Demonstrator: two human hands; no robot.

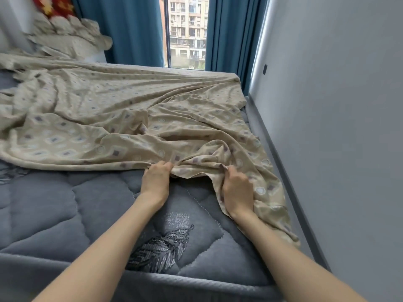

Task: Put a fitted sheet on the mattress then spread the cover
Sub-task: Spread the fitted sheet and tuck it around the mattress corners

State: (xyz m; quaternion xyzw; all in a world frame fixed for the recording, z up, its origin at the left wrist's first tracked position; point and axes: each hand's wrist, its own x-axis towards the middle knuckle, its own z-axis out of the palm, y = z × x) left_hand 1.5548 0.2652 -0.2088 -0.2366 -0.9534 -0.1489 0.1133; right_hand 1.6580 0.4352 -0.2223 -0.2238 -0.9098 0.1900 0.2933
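Fingers [165, 165] of both hands pinch the fitted sheet's [130, 110] bunched near edge.

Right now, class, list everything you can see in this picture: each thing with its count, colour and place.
sheet: one, beige with small squares, rumpled over the mattress's far part.
mattress: one, grey-blue, quilted, near part uncovered.
curtains: two, blue, either side of the window.
window: one, clear, far end.
wall: one, grey, right side.
bedding pile: one, beige, far left.
left grip: one, holds the sheet's near edge.
right grip: one, holds the sheet's near edge.
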